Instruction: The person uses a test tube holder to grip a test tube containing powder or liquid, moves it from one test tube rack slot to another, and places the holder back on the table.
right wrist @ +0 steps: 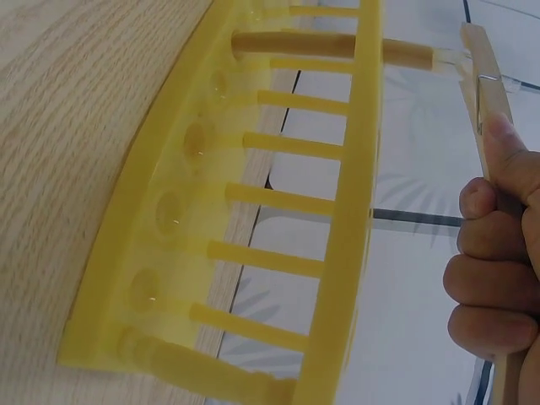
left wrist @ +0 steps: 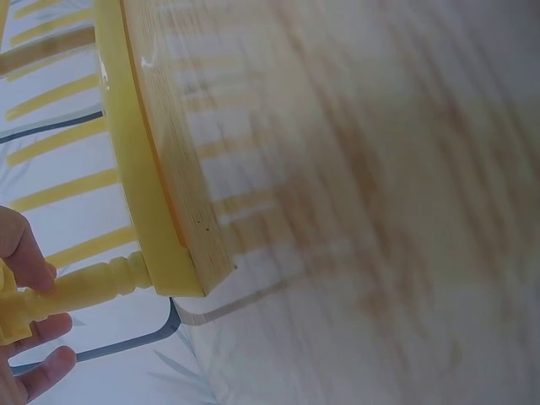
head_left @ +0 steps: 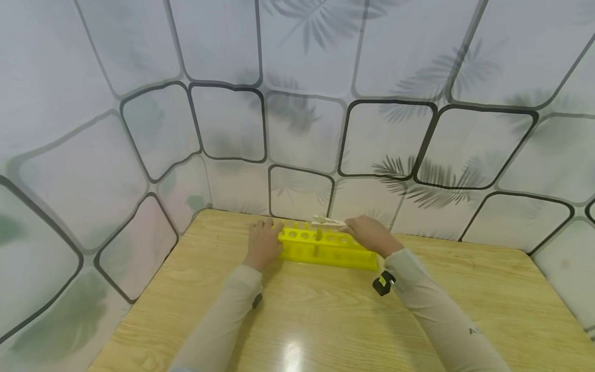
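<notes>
Smooth, slightly glossy plastic rack, matt wooden clamp with metal spring, shiny wood-grained tabletop.

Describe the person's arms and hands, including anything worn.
The left hand and right hand wear no gloves. The left sleeve and right sleeve are pale beige; dark lettering marks the right one, and a black device with a yellow patch sits at its cuff. A dark piece shows by the left sleeve.

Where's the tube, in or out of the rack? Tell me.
In. The tube runs through the top of the rack, lower end at its base.
</notes>
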Demonstrator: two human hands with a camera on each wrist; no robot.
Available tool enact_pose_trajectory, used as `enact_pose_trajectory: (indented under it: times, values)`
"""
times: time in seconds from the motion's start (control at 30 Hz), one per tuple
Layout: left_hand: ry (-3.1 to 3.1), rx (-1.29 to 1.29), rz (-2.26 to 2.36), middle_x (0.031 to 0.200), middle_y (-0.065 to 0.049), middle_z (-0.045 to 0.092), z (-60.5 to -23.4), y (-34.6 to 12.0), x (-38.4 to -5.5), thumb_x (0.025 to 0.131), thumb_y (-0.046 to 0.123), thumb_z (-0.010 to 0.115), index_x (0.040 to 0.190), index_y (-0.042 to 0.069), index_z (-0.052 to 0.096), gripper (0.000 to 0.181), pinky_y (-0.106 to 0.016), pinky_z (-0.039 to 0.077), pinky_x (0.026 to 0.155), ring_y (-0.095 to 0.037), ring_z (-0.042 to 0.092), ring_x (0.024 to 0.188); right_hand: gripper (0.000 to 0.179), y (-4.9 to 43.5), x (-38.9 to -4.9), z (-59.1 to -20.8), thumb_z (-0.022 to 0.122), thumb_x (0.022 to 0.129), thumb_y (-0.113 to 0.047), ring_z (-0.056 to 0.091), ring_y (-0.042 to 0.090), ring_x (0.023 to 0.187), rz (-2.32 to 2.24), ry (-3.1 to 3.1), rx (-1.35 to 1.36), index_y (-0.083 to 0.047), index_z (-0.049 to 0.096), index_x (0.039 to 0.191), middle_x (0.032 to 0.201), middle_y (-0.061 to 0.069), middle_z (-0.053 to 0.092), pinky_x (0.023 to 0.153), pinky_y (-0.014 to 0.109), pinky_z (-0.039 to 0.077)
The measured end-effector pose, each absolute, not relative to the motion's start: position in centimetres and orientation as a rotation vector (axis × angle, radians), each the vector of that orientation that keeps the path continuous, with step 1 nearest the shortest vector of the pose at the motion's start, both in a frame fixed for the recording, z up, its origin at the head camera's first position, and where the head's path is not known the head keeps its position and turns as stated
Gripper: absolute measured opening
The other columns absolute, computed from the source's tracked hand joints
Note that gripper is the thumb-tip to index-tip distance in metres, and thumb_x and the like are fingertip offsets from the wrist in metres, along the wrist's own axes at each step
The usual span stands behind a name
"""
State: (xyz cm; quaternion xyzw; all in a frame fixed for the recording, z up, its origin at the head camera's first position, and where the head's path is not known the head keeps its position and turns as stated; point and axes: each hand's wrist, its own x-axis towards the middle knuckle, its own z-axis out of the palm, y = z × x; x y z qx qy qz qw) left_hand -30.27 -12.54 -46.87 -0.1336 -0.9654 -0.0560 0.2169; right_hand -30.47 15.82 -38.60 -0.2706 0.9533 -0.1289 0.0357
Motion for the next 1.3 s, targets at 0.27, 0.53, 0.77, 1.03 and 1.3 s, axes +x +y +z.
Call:
enact_pose_trajectory:
  times: [0.27,0.53,0.77,1.03,1.3]
  values:
    - [-2.681,-0.368,-0.165,0.103,-0.011,0.06,-46.9,-12.6,-30.2,0.072,0.017,0.068,0.116,0.018,0.062,0.045,-0.049,0.041,0.086,-0.03,0.054,0.094,0.033,15.7,-30.5,-39.2,0.042,0.099,-0.031,0.032,0.01,0.051,-0.362,2.96,-0.894,-0.01,0.054,0.076,0.057,-0.003,0.037,0.079,0.041,0.045]
    - [-2.672,-0.369,-0.192,0.102,-0.011,0.06,-47.1,-12.6,-30.4,0.072,0.016,0.068,0.116,0.018,0.062,0.045,-0.049,0.041,0.086,-0.03,0.054,0.093,0.033,15.6,-30.4,-39.2,0.043,0.099,-0.031,0.032,0.01,0.051,-0.362,2.944,-0.879,-0.01,0.054,0.076,0.058,-0.003,0.037,0.066,0.033,0.041]
    - [-2.672,-0.363,-0.221,0.1,-0.011,0.06,-47.1,-12.5,-30.2,0.072,0.015,0.068,0.116,0.018,0.063,0.044,-0.05,0.042,0.085,-0.03,0.053,0.092,0.03,15.5,-30.4,-39.5,0.044,0.098,-0.03,0.031,0.009,0.05,-0.33,2.957,-0.926,-0.013,0.053,0.074,0.057,-0.004,0.037,0.062,0.03,0.039]
    - [-2.706,-0.349,-0.207,0.104,-0.011,0.059,-47.1,-12.4,-30.1,0.074,0.016,0.067,0.118,0.018,0.061,0.045,-0.05,0.041,0.087,-0.031,0.054,0.096,0.032,15.6,-30.4,-39.8,0.045,0.098,-0.031,0.032,0.009,0.051,-0.361,2.945,-0.901,-0.013,0.051,0.072,0.057,-0.004,0.037,0.06,0.029,0.037]
    - [-2.715,-0.341,-0.218,0.108,-0.012,0.059,-47.0,-12.4,-30.2,0.074,0.016,0.068,0.12,0.019,0.06,0.047,-0.051,0.04,0.09,-0.031,0.054,0.098,0.03,15.6,-30.5,-40.1,0.045,0.097,-0.032,0.037,0.01,0.054,-0.339,2.93,-0.892,-0.013,0.054,0.075,0.06,-0.003,0.044,0.061,0.029,0.039]
